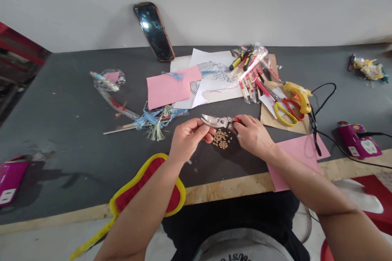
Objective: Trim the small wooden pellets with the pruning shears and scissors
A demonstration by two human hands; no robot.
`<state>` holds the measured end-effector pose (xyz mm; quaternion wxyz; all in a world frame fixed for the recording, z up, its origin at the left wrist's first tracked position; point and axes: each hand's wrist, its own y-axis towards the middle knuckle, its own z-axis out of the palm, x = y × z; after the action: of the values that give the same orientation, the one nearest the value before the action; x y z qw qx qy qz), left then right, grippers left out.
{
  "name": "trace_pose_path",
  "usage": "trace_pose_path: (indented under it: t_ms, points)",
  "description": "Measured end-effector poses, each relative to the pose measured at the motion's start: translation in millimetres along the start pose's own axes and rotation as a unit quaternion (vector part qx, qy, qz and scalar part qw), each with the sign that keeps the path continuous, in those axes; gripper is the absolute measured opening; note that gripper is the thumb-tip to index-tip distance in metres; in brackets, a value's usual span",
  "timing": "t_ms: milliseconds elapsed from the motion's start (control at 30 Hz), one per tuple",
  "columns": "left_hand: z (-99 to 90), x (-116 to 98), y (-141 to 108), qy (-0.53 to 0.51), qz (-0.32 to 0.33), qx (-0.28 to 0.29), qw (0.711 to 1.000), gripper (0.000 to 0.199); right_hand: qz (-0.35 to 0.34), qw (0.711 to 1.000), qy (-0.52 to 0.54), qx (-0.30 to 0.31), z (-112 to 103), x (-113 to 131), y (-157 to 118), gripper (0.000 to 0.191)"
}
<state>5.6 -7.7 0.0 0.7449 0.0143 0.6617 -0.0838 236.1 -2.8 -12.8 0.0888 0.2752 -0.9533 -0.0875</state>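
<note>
Steel pruning shears (221, 122), left fingers (204, 132) clamped on curved blades (211, 120), right fingers (241, 121) around red grip (238, 119)

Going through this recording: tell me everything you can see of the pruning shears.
The pruning shears have shiny, silver-looking metal blades that curve to a point toward the person's left, with a pivot near the middle and a red grip showing beyond it. They are held roughly level. The left hand pinches the blade end between thumb and fingers, while the right hand wraps the handles, hiding most of them. A small heap of tan grains lies directly below.
</note>
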Motion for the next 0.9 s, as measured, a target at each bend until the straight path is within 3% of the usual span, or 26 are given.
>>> trace_pose_path:
  t_ms: [167, 567, 900]
  points:
    - [0.8, 3.2, 0.9, 0.037, 0.019, -0.039, 0.998, 0.017, 0.009, 1.000, -0.016, 0.020, -6.1, 0.9, 0.4, 0.022]
    - [-5.5, 1.7, -1.1, 0.043, -0.001, 0.015, 0.999, 0.023, 0.007, 0.999, 0.003, 0.036, -8.9, 2.0, -0.9, 0.021]
    - [-0.2, -1.8, -1.9, 0.029, -0.017, -0.007, 0.999, 0.025, -0.001, 1.000, 0.009, 0.023, -4.3, 3.4, -2.9, 0.025]
